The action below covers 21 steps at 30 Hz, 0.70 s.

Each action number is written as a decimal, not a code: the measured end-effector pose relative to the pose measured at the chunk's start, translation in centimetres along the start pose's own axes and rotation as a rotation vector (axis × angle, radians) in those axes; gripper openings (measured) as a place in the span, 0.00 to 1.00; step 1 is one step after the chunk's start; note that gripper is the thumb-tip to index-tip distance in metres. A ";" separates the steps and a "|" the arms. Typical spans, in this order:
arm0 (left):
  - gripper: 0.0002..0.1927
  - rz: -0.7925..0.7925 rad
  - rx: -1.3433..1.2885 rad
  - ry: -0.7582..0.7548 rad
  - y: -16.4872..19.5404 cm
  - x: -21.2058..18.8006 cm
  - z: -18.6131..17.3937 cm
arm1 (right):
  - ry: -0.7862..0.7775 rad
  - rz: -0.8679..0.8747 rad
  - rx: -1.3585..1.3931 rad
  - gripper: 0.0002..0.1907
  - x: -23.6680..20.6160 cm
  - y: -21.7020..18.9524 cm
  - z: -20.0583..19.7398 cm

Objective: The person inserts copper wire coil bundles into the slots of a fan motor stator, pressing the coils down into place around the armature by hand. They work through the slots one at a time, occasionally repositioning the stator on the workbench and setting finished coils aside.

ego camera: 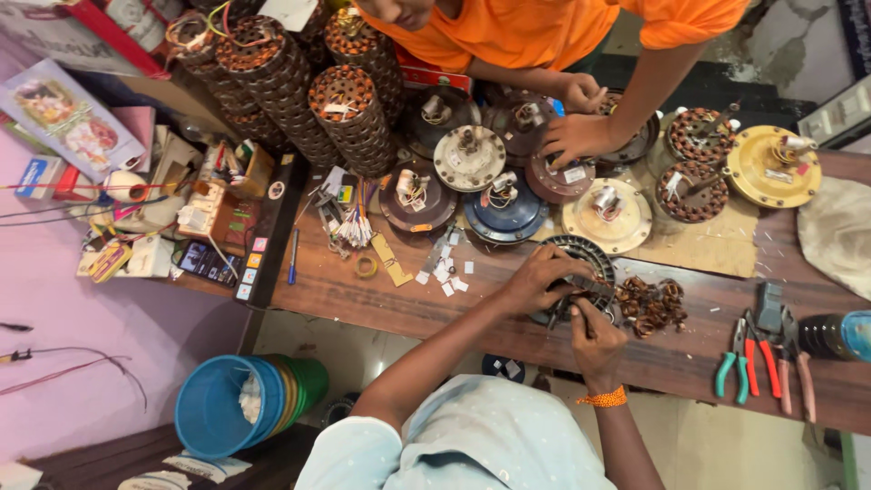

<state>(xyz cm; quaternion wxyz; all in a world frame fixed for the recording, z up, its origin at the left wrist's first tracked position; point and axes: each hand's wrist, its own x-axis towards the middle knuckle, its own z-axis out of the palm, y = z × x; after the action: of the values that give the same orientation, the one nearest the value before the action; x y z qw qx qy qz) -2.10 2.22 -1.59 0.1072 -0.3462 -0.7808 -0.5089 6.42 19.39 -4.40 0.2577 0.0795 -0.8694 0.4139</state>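
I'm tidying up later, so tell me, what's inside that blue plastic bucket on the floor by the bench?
Inside the blue bucket, a crumpled whitish wad rests against its wall. Green and yellow buckets are nested behind it, so their insides and the blue one's bottom stay hidden.

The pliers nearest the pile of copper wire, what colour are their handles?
Green handles on those pliers, seen in the head view.

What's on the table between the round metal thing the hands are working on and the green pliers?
In the head view, a heap of tangled copper wire lies between the round stator and the green-handled pliers, then bare wooden table.
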 end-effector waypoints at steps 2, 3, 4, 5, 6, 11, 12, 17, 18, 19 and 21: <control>0.22 0.011 -0.021 0.002 0.0 -0.1 0.0 | -0.024 0.041 -0.014 0.10 -0.1 0.3 0.4; 0.22 0.006 -0.011 0.007 -0.1 -0.3 0.1 | -0.038 0.065 -0.024 0.10 -0.2 0.3 0.5; 0.22 0.002 -0.002 0.011 -0.1 -0.4 0.3 | -0.042 0.046 -0.021 0.10 -0.4 0.4 0.6; 0.22 0.001 0.006 0.013 -0.3 -0.4 0.4 | -0.043 0.028 -0.019 0.10 -0.4 0.4 0.7; 0.22 0.007 0.004 0.019 -0.5 -0.6 0.5 | -0.044 0.013 -0.017 0.09 -0.5 0.4 0.7; 0.23 0.032 -0.007 0.030 -1.4 -0.1 1.1 | -0.050 -0.160 -0.064 0.09 -0.5 0.7 0.6; 0.25 -0.005 0.009 -0.003 -1.3 -0.1 1.0 | -0.053 -0.171 -0.066 0.09 -0.5 0.8 0.5; 0.31 0.142 0.347 0.104 2.6 -2.6 -0.1 | -0.072 -0.139 -0.039 0.08 -0.9 1.1 0.1; 0.31 0.174 0.485 0.085 3.9 -3.2 -0.3 | -0.067 -0.125 -0.025 0.10 -1.2 1.2 0.1; 0.31 0.089 0.480 0.036 5.0 -3.7 -0.3 | -0.076 -0.074 -0.043 0.07 -1.5 1.0 0.0; 0.30 -0.054 0.479 -0.054 6.7 -3.8 -0.3 | -0.071 0.013 -0.079 0.02 -1.5 0.9 0.0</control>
<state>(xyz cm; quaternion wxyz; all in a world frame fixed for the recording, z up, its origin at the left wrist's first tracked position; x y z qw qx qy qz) 4.97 1.93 1.40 0.1517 -0.3036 -0.8907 -0.3023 7.38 19.88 -5.79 0.2268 0.0780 -0.8943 0.3777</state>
